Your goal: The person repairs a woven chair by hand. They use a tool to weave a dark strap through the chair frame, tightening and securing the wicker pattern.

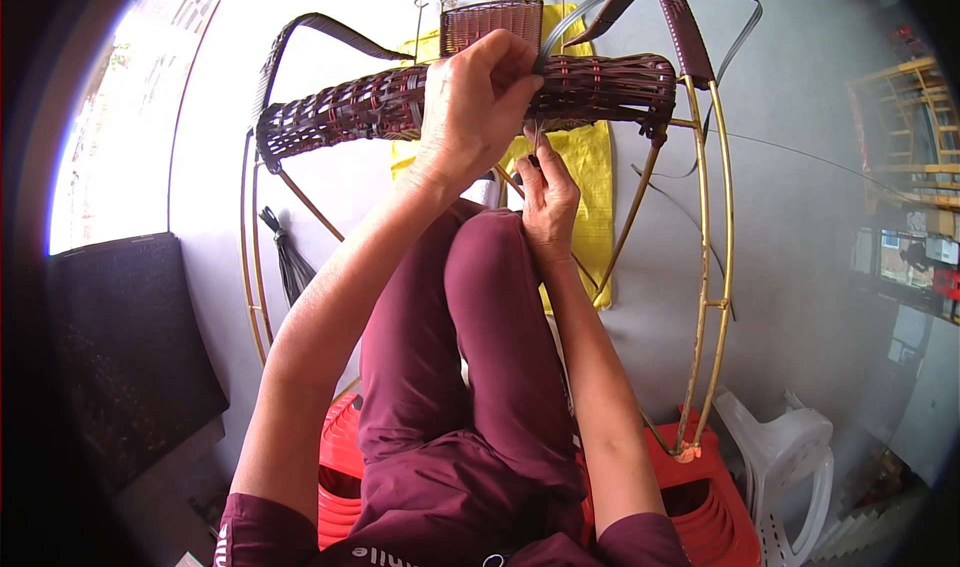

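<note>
In front of me is a chair frame of gold metal tubes (703, 217) with a dark brown woven seat (340, 117) across it. My left hand (478, 107) lies over the middle of the weave. Its thumb and fingers pinch a grey flat weaving strip (600, 17), which arcs up and loops to the right. Just below the weave, my right hand (549, 202) grips a thin tool (537, 145), with metal showing at the tip and a dark part at the fingers. Its exact kind is hidden by the fingers. The tip meets the lower edge of the weave.
Brown wrapped armrests (683, 32) rise at both sides. Beyond stands a small woven backrest (490, 27), with a yellow sheet (590, 187) on the floor. A bundle of dark strips (290, 262) hangs at left. Red stools (705, 497) and a white plastic chair (790, 447) stand near me.
</note>
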Available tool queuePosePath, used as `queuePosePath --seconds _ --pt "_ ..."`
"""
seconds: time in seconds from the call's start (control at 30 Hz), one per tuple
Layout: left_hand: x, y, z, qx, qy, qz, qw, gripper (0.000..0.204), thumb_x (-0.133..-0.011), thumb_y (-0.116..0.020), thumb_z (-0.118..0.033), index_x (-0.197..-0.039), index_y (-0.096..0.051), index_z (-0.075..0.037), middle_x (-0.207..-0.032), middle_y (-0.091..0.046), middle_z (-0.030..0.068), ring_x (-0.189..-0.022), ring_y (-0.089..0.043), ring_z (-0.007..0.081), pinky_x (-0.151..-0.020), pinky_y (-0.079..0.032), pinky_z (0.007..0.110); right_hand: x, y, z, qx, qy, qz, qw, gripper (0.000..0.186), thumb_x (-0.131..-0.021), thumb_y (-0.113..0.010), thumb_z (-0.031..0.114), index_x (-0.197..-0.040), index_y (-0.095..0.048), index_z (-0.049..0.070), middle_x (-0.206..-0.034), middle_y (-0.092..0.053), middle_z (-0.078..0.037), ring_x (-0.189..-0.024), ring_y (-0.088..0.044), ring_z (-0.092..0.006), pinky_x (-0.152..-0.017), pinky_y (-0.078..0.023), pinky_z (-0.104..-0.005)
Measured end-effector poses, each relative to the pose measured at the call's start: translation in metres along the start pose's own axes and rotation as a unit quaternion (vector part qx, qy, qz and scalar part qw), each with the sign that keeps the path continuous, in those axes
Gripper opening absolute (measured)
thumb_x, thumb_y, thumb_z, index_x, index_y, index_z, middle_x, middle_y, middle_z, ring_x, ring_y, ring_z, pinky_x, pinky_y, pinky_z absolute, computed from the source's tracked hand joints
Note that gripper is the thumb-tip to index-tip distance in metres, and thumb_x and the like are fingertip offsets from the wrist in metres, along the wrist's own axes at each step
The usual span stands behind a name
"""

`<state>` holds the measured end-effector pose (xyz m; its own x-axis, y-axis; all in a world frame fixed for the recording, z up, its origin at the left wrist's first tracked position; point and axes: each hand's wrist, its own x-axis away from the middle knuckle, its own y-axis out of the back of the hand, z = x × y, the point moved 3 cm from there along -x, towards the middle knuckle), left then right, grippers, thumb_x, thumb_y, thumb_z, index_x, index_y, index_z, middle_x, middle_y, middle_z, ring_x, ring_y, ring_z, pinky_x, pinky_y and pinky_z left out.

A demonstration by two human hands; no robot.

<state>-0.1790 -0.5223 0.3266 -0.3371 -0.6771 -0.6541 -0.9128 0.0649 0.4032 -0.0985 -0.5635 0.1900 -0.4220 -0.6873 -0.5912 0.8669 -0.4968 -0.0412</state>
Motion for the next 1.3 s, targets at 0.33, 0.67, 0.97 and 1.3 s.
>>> queuePosePath --seconds 0.33,0.67,0.97,1.3 --pt "0.0 0.0 0.001 -0.009 -0.011 -0.009 1.0 0.012 -0.072 -0.06 0.003 -0.083 -0.055 0.001 -0.069 -0.06 0.0022 -0.062 -0.055 0.0058 -0.06 -0.046 0.02 0.001 0.0 0.001 0.052 0.03 -0.006 0.998 0.033 -0.082 -0.051 0.0 -0.115 -0.051 -0.003 -0.107 -0.06 -0.016 -0.088 -0.059 -0.0216 -0.076 -0.046 -0.0299" --pt "0.005 0.003 0.002 -0.02 -0.026 -0.022 0.999 0.013 -0.072 -0.061 0.002 -0.084 -0.055 0.0 -0.07 -0.06 0.0029 -0.063 -0.056 0.0075 -0.062 -0.047 0.022 0.022 0.019 0.047 0.159 0.058 -0.048 0.984 0.034 -0.083 -0.052 0.003 -0.117 -0.051 0.004 -0.069 -0.048 -0.011 -0.061 -0.049 -0.0247 -0.056 -0.041 -0.035" --pt "0.005 0.001 0.006 -0.014 -0.035 -0.039 0.999 0.015 -0.07 -0.064 0.0 -0.083 -0.056 0.0 -0.071 -0.061 0.01 -0.063 -0.062 0.0182 -0.06 -0.05 0.026 0.025 0.025 0.064 0.198 0.047 -0.047 0.978 0.031 -0.082 -0.051 0.001 -0.114 -0.052 0.001 -0.073 -0.054 -0.014 -0.066 -0.055 -0.029 -0.057 -0.043 -0.0363" --pt "0.006 0.003 0.004 -0.024 -0.029 -0.027 0.999 0.015 -0.071 -0.063 0.001 -0.085 -0.056 0.0 -0.071 -0.061 0.0063 -0.064 -0.06 0.0122 -0.061 -0.049 0.023 0.029 0.017 0.051 0.2 0.029 -0.065 0.977 0.028 -0.081 -0.053 0.002 -0.11 -0.054 0.0 -0.072 -0.053 -0.015 -0.064 -0.053 -0.0313 -0.057 -0.042 -0.0378"
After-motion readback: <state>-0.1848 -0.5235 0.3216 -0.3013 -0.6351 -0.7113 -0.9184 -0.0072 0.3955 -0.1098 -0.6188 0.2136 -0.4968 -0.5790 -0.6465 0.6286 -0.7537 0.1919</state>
